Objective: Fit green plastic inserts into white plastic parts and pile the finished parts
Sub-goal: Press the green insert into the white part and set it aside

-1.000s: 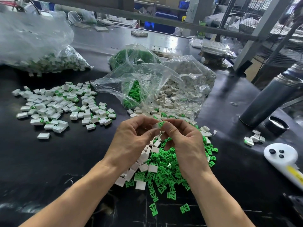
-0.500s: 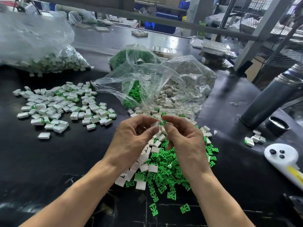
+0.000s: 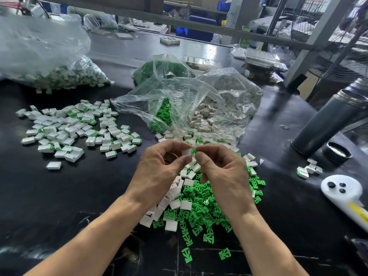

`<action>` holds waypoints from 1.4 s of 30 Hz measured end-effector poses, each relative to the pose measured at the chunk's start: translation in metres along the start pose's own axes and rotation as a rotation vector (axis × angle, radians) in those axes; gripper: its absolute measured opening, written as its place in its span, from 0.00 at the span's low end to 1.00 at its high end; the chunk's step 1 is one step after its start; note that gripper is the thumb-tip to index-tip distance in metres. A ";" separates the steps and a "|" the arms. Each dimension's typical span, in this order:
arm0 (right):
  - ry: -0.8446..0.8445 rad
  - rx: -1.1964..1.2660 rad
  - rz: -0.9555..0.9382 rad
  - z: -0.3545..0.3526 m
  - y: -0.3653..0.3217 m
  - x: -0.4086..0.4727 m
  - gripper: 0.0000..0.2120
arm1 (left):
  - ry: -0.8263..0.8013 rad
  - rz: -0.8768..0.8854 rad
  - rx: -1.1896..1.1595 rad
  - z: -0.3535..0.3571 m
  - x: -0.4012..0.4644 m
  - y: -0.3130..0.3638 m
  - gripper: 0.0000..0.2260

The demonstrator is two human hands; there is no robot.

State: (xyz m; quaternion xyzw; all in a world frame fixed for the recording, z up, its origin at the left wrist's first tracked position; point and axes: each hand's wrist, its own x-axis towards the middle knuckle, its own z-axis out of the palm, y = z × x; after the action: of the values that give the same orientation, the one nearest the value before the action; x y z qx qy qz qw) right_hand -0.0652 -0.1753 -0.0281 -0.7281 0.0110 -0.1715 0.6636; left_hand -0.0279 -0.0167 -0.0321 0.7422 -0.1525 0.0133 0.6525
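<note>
I hold a white part (image 3: 186, 152) pinched between my left thumb and fingers, and a green insert (image 3: 193, 150) pinched in my right fingertips, the insert touching the part's right end. Whether it is already seated I cannot tell. My left hand (image 3: 159, 172) and right hand (image 3: 223, 172) are close together, raised above the middle of the table (image 3: 59, 196), fingertips almost meeting.

Directly under my hands, toward the near edge, lies the loose heap of green inserts (image 3: 201, 208) mixed with bare white parts (image 3: 175, 196). Toward the left edge spreads the pile of finished parts (image 3: 75, 128), white with green showing at their ends. Just beyond my hands, an open clear bag (image 3: 189, 108) spills green and white pieces onto the table. Toward the far left corner sits another clear bag of finished parts (image 3: 59, 74).

Toward the right edge stands a tilted grey flask (image 3: 326, 124), its black cap (image 3: 336, 153) beside it, a few more white pieces (image 3: 309, 169) just nearer, and a white controller (image 3: 344, 192) nearest the right near corner.
</note>
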 end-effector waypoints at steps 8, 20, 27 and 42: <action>-0.044 -0.013 0.000 0.000 0.003 0.000 0.06 | 0.026 0.021 0.097 0.001 -0.001 0.003 0.09; -0.101 0.365 0.301 0.000 0.006 0.004 0.05 | 0.039 0.063 0.085 -0.001 -0.003 0.005 0.09; -0.094 0.248 0.254 -0.003 0.006 0.004 0.04 | 0.019 0.099 0.145 -0.001 -0.002 0.004 0.09; -0.203 0.089 0.229 -0.008 0.004 0.005 0.06 | -0.082 0.177 0.132 -0.007 0.007 -0.006 0.10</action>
State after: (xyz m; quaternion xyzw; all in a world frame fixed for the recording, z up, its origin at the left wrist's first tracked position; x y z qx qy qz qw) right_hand -0.0620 -0.1842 -0.0304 -0.7054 0.0190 -0.0205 0.7083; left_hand -0.0185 -0.0105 -0.0349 0.7670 -0.2427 0.0504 0.5918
